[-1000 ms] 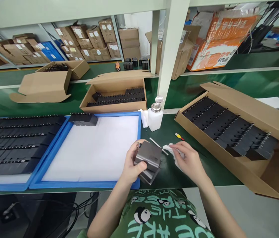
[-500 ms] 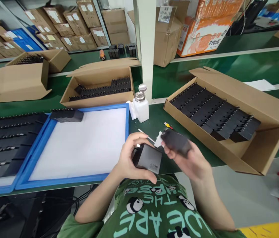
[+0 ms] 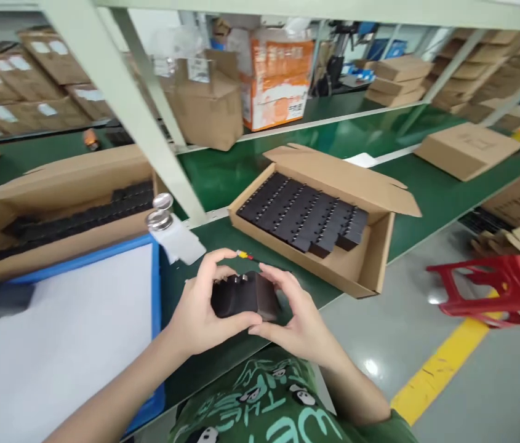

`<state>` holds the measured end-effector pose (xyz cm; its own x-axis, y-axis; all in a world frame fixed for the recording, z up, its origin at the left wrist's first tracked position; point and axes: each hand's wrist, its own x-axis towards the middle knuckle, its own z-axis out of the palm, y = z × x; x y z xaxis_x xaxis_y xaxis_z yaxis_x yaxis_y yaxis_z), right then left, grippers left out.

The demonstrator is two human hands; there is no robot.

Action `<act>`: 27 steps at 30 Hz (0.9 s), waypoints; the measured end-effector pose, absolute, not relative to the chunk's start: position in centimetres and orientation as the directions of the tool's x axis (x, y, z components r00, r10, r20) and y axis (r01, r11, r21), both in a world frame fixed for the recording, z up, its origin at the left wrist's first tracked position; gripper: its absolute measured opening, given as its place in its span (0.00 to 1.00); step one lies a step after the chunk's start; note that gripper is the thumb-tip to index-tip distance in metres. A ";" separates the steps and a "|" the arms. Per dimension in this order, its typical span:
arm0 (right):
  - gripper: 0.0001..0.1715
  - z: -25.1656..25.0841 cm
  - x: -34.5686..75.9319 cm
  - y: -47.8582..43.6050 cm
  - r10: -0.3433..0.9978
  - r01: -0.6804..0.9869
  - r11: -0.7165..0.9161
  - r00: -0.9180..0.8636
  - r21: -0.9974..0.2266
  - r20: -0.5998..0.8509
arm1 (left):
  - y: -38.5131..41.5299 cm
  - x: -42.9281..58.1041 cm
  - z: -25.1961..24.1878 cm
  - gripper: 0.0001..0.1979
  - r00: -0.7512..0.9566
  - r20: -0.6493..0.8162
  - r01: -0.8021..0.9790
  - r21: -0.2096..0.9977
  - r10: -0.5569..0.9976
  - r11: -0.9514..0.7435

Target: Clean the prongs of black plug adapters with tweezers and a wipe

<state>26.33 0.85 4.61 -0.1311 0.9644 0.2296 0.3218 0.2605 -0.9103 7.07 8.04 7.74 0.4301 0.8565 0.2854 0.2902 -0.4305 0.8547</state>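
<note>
Two black power adapters (image 3: pixel 236 298) are pressed side by side in front of my body, with metal prongs showing along the top edge. My left hand (image 3: pixel 202 307) is closed around their left side, thumb along the near face. At the right end, my right hand (image 3: pixel 296 314) grips the block between thumb and fingers. Both thumb tips almost meet at the near edge. A yellow-and-red tipped piece (image 3: pixel 244 255) lies just beyond my fingers. The underside of the adapters is hidden.
An open carton (image 3: pixel 375 264) with rows of black adapters stands to the right. On the left are a blue-rimmed tray (image 3: pixel 156 289) with a white base, another open carton (image 3: pixel 79 231) and a white pump bottle (image 3: pixel 174 237). A red stool (image 3: pixel 504 283) stands on the floor.
The two adapters, held apart in separate hands before, are now together between both hands. My right hand has come in beside the left. The view has swung to the right.
</note>
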 end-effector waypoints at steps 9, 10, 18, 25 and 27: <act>0.32 5.6 37.5 0.3 0.960 0.619 0.045 0.192 -0.784 0.206 | 12.6 20.5 10.6 0.31 0.648 0.105 0.457 0.739 0.754 -0.496; 0.32 5.9 39.2 0.7 0.954 0.684 -0.004 0.221 -0.730 0.202 | 13.3 22.2 10.5 0.27 0.654 0.100 0.475 0.717 0.750 -0.511; 0.12 4.8 45.1 6.1 0.997 0.894 -0.070 0.082 -0.443 0.007 | 15.7 30.5 8.3 0.20 0.589 -0.089 0.696 0.561 0.803 -0.448; 0.17 5.7 43.4 5.0 0.999 0.905 -0.021 0.040 -0.425 0.036 | 15.7 30.9 8.4 0.26 0.570 -0.191 0.786 0.409 0.799 -0.463; 0.19 5.8 42.9 4.8 1.000 0.867 -0.009 0.004 -0.498 -0.011 | 15.7 31.0 8.5 0.29 0.565 -0.199 0.795 0.391 0.801 -0.464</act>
<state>42.89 4.79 5.84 0.0042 0.9999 -0.0106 0.8671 -0.0089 -0.4980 30.96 15.66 8.46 0.5648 0.8010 -0.1986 0.7952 -0.4639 0.3906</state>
